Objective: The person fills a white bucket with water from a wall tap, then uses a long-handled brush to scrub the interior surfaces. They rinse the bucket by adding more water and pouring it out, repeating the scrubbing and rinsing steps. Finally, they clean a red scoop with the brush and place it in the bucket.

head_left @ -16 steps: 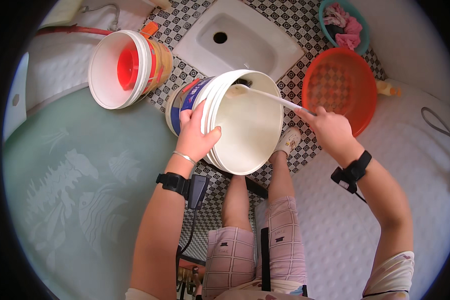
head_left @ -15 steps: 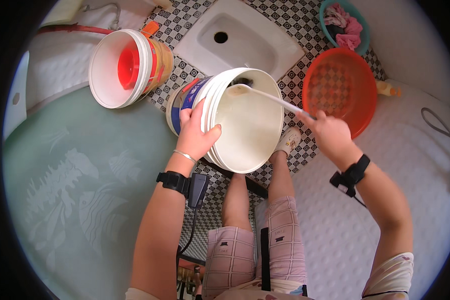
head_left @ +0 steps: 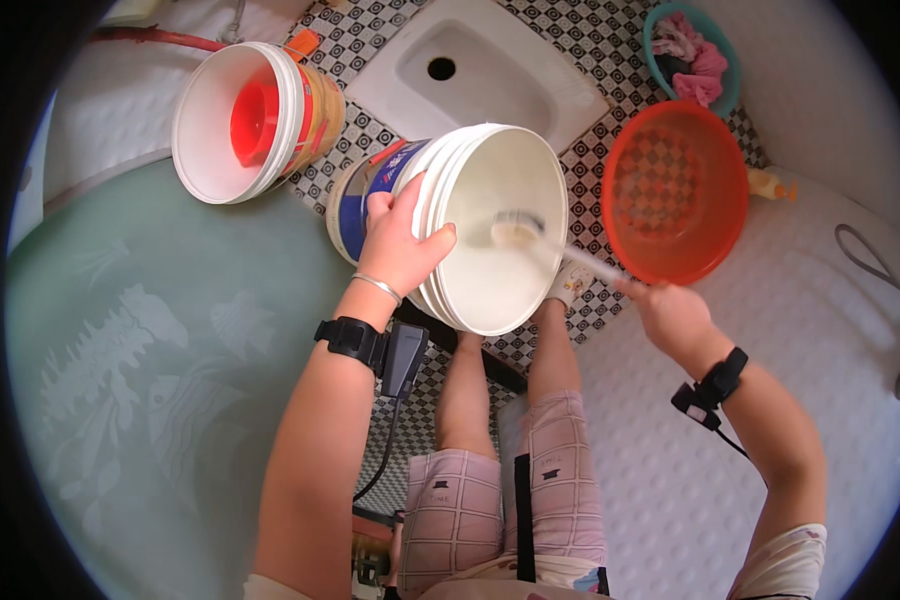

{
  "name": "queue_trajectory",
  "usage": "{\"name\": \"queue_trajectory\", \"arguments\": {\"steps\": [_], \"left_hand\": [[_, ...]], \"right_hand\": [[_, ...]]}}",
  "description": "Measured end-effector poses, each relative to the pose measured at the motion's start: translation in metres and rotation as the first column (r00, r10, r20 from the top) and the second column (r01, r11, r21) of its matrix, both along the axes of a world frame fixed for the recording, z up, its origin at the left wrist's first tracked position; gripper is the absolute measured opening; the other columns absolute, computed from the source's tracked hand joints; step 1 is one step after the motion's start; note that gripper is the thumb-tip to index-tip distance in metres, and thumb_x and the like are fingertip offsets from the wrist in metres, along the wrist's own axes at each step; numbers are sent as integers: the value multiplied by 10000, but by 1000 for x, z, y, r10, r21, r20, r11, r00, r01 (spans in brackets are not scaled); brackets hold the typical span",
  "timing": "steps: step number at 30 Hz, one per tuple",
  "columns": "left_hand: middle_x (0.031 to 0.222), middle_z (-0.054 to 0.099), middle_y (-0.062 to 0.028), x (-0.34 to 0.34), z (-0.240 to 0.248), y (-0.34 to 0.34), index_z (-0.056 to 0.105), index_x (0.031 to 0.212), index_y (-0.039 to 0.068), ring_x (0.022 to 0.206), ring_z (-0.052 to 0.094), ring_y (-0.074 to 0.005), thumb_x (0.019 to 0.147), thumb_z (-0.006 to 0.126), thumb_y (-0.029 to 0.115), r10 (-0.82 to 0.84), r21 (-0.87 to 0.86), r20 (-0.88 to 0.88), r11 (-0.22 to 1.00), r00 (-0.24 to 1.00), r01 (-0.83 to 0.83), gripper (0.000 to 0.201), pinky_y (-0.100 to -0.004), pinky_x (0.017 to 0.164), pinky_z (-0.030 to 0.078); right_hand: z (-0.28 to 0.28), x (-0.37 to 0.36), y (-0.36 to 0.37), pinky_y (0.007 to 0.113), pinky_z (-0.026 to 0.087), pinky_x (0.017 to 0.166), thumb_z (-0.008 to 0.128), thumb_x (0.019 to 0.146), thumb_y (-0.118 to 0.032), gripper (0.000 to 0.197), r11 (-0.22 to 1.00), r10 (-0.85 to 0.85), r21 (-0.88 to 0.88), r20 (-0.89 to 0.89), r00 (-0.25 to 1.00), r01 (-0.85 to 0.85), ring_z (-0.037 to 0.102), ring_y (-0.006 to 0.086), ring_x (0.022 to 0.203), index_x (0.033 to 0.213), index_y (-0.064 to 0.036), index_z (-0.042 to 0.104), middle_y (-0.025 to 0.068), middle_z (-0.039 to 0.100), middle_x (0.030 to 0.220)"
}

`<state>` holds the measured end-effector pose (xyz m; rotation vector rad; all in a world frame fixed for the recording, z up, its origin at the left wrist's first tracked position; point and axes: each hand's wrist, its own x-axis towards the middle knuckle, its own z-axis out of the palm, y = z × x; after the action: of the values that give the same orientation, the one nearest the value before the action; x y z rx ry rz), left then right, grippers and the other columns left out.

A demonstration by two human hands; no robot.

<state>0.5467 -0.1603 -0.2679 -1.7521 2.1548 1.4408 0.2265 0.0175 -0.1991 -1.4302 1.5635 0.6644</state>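
White plastic bucket [head_left: 495, 290] tilts between the two hands, its mouth turned toward the right, just beside the squat toilet [head_left: 560, 85]. The left hand [head_left: 405, 240] is partly curled at the bucket's left rim, thumb near the mouth; the right hand [head_left: 673, 320] is closed around the handle of a brush [head_left: 580, 259], whose blurred head lies inside. Contact between head and wall cannot be told. Loss of left-hand purchase could let the bucket roll, and a hard stroke against one side could turn it askew. Counted: two buckets, the second bucket [head_left: 205, 140] containing one red vessel [head_left: 255, 125]; two basins, namely one orange basin [head_left: 670, 255] and one teal basin [head_left: 732, 75] with pink cloth [head_left: 705, 75]; one brush; one toilet; one yellow bottle [head_left: 765, 184].
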Motion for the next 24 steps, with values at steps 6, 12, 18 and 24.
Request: {"name": "queue_trajectory", "arguments": {"steps": [6, 12, 18, 24], "left_hand": [[1161, 440, -184, -15, 6, 10, 467, 1461, 97, 1104, 476, -352, 759, 743, 234, -51, 12, 20, 999, 999, 50, 766, -384, 1062, 397], [1184, 443, -197, -13, 3, 2, 472, 1461, 125, 1122, 484, -379, 752, 749, 302, -27, -18, 36, 999, 999, 28, 782, -392, 1062, 405], [1192, 439, -192, -12, 3, -1, 478, 1461, 138, 1128, 486, -378, 748, 747, 319, -27, 28, 17, 999, 999, 27, 783, -394, 1054, 415], [1172, 438, -186, -8, 3, -1, 469, 1467, 135, 1112, 488, -365, 747, 745, 295, -84, 24, 31, 996, 996, 83, 788, -386, 1053, 414]], "right_hand": [[0, -2, 3, 439, 554, 590, 525, 885, -41, 531, 948, -40, -317, -145, 989, -8, 692, 323, 703, 1355, -279, 589, 128, 675, 770], [-4, -1, -1, 456, 565, 643, 530, 877, -46, 566, 999, 3, -36, -36, 999, -4, 693, 328, 723, 1388, -287, 557, 116, 680, 791], [-6, -3, 5, 450, 556, 617, 522, 882, -44, 543, 968, -56, -250, -116, 992, 26, 688, 334, 707, 1382, -251, 567, 126, 675, 785], [-7, -1, -8, 461, 553, 630, 526, 925, -106, 445, 986, -68, -149, 6, 998, 68, 691, 333, 727, 1327, -274, 617, 141, 688, 794]]}}
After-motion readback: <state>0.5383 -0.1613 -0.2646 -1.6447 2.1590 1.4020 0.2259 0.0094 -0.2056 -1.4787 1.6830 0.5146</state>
